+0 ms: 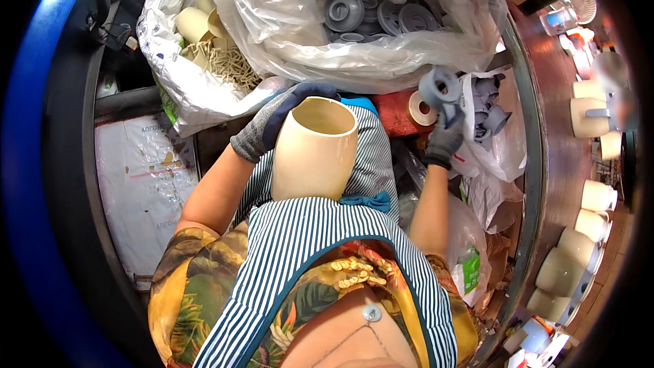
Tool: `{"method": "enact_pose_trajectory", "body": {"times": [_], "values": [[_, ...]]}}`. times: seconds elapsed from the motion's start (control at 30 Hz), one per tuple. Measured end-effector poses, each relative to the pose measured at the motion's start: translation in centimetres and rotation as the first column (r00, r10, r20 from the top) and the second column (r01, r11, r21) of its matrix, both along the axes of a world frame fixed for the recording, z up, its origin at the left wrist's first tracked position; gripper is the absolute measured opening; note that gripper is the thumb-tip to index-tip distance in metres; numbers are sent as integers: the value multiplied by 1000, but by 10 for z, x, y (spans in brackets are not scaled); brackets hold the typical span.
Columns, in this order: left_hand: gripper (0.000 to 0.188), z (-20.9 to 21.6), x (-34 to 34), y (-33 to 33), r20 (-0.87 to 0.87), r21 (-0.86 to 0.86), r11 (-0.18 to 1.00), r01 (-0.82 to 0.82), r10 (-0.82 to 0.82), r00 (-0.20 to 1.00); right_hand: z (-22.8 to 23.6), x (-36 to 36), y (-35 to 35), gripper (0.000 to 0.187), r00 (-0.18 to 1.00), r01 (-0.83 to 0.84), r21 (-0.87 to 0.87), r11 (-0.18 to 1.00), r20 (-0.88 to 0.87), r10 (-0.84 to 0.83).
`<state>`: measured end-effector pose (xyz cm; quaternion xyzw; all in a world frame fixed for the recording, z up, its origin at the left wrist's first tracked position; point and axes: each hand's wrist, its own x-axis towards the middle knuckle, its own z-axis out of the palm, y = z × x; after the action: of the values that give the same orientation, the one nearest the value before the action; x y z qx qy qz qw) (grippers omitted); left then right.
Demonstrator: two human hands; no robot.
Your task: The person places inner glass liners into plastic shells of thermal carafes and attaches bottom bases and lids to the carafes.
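Observation:
A cream plastic jug body [312, 157] rests on my lap with its wide opening up and tilted slightly away from me. My left hand [271, 121], in a grey and navy glove, is closed round its left side and far rim. Off to the right, my gloved right hand [446, 138] grips a grey-blue plastic collar [439, 86], round with a hole through it. A white bag [512, 153] of similar grey parts [489, 105] lies just right of that hand. Close by is a roll of tape [422, 108] on a red surface.
Ahead, a large clear bag [272, 27] holds round grey lids [345, 11]. Left of it, a white sack [160, 34] contains cream pieces [194, 24]. A wrapped white carton [139, 184] lies at the left. Along the brown bench [555, 143] at the right stand cream jug bodies [562, 269].

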<state>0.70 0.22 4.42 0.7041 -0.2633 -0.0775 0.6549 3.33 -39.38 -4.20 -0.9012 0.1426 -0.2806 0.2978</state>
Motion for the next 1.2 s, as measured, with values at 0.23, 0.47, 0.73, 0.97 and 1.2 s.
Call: {"method": "enact_pose_trajectory", "body": {"times": [0.23,0.47,0.73,0.97,1.2], "values": [[43,25,2,-8,-267,-17,998,54,-57,962,120,-15,97,28,669,-136,970,-199,239,704],[58,-32,6,-11,-418,-72,994,-86,48,907,132,-11,131,28,680,-77,966,247,-130,722],[63,-11,3,-12,-408,-69,996,-48,16,913,141,-16,136,22,694,-96,933,346,-186,695],[67,-12,5,-15,-404,-103,994,-36,-8,915,118,-15,129,19,698,-141,948,286,-110,708],[54,24,14,-5,339,255,964,-78,-13,941,104,-30,137,24,736,-324,825,463,-87,671]]}}
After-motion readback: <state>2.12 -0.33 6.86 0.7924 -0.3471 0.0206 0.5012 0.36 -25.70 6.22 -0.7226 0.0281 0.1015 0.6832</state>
